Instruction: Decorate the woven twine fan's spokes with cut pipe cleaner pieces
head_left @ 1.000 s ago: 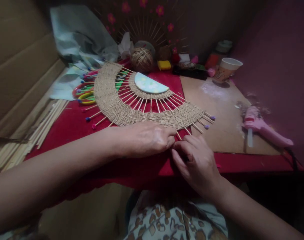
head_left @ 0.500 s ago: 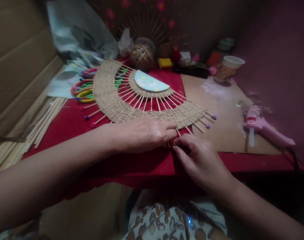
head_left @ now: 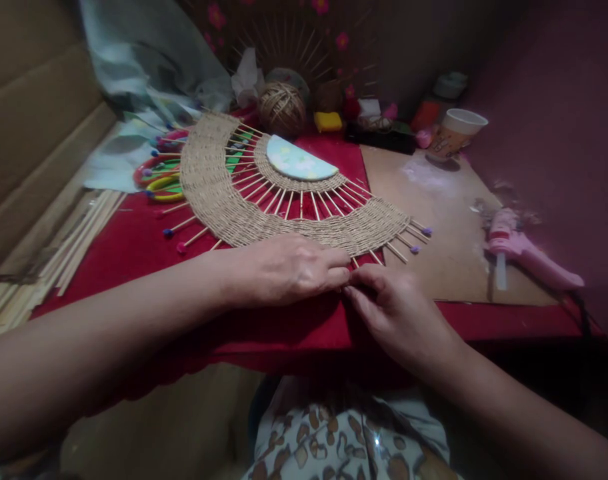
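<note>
A woven half-round fan of twine and thin sticks lies on the red tablecloth, its curved edge towards me. A pale blue half-disc covers its centre. Small coloured balls tip several sticks, such as the blue one. My left hand rests over the near edge, fingers curled by a stick end. My right hand meets its fingertips there in a pinch. Whatever lies between the fingers of both hands is hidden or too small to make out.
A pink glue gun lies on the brown board at right, with a paper cup behind. A twine ball and yellow block sit at the back. Loose sticks lie at left, near scissors with yellow handles.
The view has shifted slightly. Both hands stay at the same near edge of the fan, and their fingertips have drawn a little closer together.
</note>
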Motion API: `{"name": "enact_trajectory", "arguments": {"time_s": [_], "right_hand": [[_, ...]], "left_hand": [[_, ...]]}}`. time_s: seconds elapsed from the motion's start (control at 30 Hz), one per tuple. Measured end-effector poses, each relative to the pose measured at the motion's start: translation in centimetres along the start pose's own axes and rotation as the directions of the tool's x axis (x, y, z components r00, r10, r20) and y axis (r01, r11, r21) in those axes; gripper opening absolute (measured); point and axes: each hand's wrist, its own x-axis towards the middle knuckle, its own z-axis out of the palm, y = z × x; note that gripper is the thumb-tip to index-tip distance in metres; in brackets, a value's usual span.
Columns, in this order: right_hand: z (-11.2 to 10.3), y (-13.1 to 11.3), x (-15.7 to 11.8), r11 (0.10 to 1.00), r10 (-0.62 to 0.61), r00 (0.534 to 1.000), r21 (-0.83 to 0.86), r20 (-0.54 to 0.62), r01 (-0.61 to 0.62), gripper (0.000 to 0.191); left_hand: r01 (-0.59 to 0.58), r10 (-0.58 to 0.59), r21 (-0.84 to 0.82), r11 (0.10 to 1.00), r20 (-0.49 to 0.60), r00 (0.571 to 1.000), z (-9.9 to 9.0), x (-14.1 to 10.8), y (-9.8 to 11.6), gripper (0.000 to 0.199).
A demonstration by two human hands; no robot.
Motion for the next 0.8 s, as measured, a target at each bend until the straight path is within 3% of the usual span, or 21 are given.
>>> {"name": "enact_trajectory", "arguments": {"time_s": [0.37,0.63,0.8], "right_hand": [[0.7,0.2,-0.7,0.996,0.002,0.997,-0.089,-0.072,-0.008,0.013],[-0.3,0.2,-0.8,0.962,-0.086,0.993,-0.266,-0.077,0.062,0.011],[0.2,0.3,-0.8,0.889,-0.226,0.953,-0.442,-0.202,0.117,0.017]], "left_hand": [[0.066,-0.070,-0.156,0.986,-0.021,0.997,0.0,0.7,-0.5,0.024],[0.075,-0.082,-0.244,0.967,-0.017,0.997,-0.3,1.2,-0.2,0.021],[0.061,-0.070,-0.238,0.969,-0.030,0.997,-0.1,1.7,-0.3,0.020]]}}
